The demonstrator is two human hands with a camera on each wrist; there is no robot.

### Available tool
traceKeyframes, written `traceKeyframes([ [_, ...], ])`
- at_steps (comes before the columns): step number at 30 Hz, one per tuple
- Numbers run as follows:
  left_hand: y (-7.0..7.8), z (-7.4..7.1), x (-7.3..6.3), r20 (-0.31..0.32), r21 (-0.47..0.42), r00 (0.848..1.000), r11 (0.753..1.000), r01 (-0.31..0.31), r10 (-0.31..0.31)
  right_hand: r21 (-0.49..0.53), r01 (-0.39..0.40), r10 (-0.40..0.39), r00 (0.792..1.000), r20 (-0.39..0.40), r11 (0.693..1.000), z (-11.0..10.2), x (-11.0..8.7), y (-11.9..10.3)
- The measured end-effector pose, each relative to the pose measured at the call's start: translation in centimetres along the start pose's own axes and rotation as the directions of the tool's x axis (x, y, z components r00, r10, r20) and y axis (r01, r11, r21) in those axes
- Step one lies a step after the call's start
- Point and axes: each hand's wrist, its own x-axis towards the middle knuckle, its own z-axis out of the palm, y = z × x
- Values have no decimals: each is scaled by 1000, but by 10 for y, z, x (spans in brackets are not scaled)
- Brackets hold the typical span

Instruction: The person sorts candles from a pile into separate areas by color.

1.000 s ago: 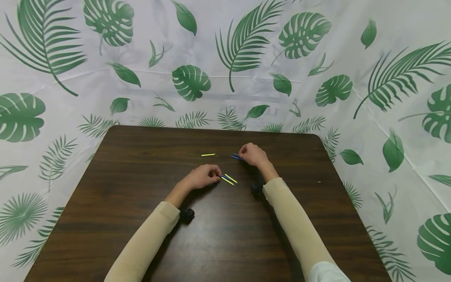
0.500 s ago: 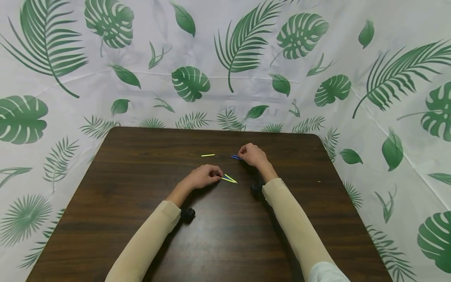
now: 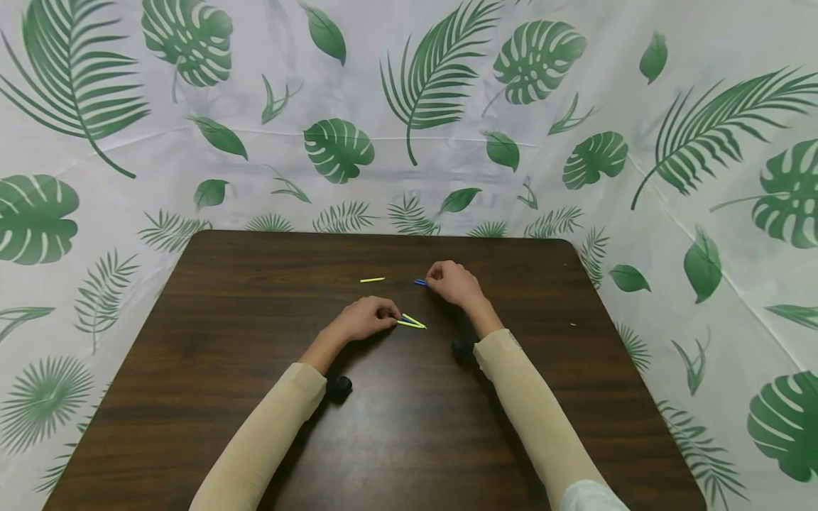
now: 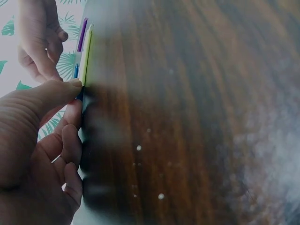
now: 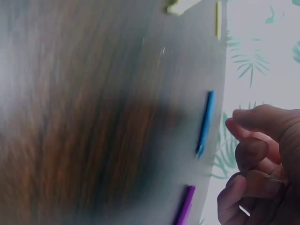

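A dark wood table (image 3: 396, 440) spread before us, backed by a white curtain (image 3: 268, 170) printed with green leaves. Our left hand (image 3: 367, 317) pinched a blue stick (image 3: 407, 320) between thumb and forefinger at the tabletop, its other fingers curled. Our right hand (image 3: 455, 282) was bent a little farther out, thumb and forefinger tips close together; we could not tell whether anything was caught between them. A second blue stick (image 5: 205, 123) lay just beside those tips, with a purple stick (image 5: 185, 206) near it. Next to the left fingertips, two yellow sticks (image 3: 415, 321) made a narrow V, their right ends meeting, the held stick between them. Beyond the left hand, toward the far edge, we saw a third yellow stick (image 3: 373, 279) lying apart. Well off to our right lay a tiny yellow scrap (image 3: 572, 324). Back along our arms, a black camera (image 3: 339, 388) sat at each wrist, below beige sleeves (image 3: 255, 436).
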Motion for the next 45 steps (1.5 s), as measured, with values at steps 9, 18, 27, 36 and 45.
traceKeyframes([
  [9,-1,1,0,-12,2,1000,1000,3,-3,11,86,-86,993,74,996,6,-10,-16],
  [18,3,2,-2,-11,1,1000,1000,10,-10,102,151,-169,964,207,983,8,-19,-17],
  [27,6,4,-1,-15,54,1000,999,-5,6,105,127,-152,947,281,986,10,-23,-13],
  [36,2,1,-1,10,56,1000,998,2,-3,151,66,-110,947,301,986,12,-26,-8],
  [45,-3,-5,-5,66,-31,996,998,-54,56,176,106,-150,953,262,979,16,-30,-4],
])
